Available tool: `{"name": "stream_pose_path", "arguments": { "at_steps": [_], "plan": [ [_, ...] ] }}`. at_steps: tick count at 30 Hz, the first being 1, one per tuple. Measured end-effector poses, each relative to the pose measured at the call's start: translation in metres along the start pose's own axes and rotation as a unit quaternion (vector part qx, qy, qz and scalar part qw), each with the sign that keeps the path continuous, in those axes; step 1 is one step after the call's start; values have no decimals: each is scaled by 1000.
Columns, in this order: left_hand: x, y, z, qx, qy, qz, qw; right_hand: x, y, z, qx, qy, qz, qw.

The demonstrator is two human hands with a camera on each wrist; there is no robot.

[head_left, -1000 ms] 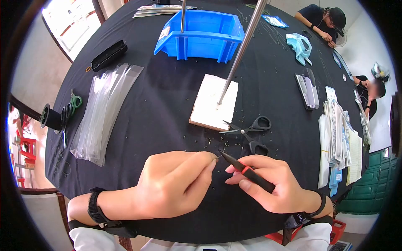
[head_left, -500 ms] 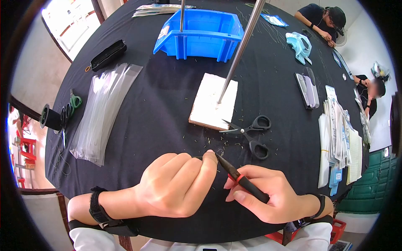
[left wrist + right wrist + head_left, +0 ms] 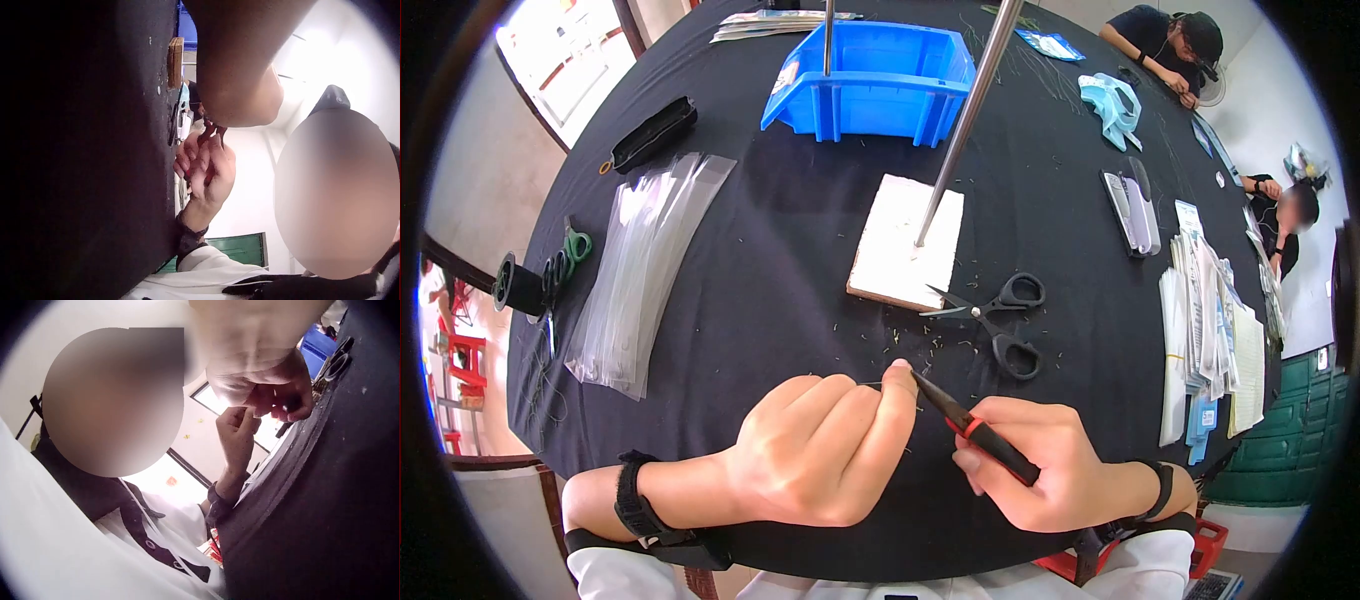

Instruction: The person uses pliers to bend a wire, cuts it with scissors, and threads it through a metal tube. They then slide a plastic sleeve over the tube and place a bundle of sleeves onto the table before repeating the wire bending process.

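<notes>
My left hand [image 3: 815, 455] is curled with thumb and forefinger pinched together, and a thin wire-like strand [image 3: 868, 383] shows beside the fingertips. In my right hand [image 3: 1035, 470] I grip pliers [image 3: 948, 408] with a dark, narrow nose and red-and-black handles. Their tip meets the left fingertips; what lies between the jaws is hidden. From the left wrist view, the right hand [image 3: 209, 169] appears below the left with the red handles in its fingers. Black scissors [image 3: 977, 312] lie spread on the cloth just beyond the hands.
A metal rod [image 3: 960, 140] rises from a white block [image 3: 900, 255] ahead. Behind it stands a blue bin [image 3: 870, 110]. Clear plastic sleeves [image 3: 645, 280], a thread spool [image 3: 522, 285] and green-handled scissors [image 3: 577, 243] lie left; a stapler [image 3: 1132, 210] and paper packets [image 3: 1195, 330] right.
The left hand has turned, bringing its fingertips to the pliers' tip, which stood slightly apart from them before. The right hand has shifted slightly down, with its fingers drawn closer round the handles.
</notes>
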State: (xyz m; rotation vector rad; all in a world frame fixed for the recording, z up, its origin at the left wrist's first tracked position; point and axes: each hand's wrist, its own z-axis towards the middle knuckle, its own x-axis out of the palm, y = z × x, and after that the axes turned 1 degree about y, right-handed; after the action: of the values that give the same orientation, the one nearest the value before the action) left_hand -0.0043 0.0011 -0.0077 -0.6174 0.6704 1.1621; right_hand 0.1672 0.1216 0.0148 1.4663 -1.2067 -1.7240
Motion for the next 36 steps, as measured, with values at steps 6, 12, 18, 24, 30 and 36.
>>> {"name": "stream_pose_path", "arguments": {
  "at_steps": [6,12,18,24,30,36],
  "plan": [
    [-4,0,1,-11,3,-11,1000,-2,-3,1,22,23,97,995],
    [7,4,-3,15,-56,5,998,-7,2,1,19,29,32,999],
    [4,1,0,-17,-55,-16,998,-4,-4,2,-41,-5,-26,999],
    [-5,-4,6,-285,-47,-258,922,-3,-11,4,-51,-45,-57,996],
    [-15,0,12,-499,14,-570,653,-6,-14,7,-72,-72,-126,987],
    [-12,2,13,-510,19,-681,525,-6,-14,11,-120,-99,-200,967]
  ]
}}
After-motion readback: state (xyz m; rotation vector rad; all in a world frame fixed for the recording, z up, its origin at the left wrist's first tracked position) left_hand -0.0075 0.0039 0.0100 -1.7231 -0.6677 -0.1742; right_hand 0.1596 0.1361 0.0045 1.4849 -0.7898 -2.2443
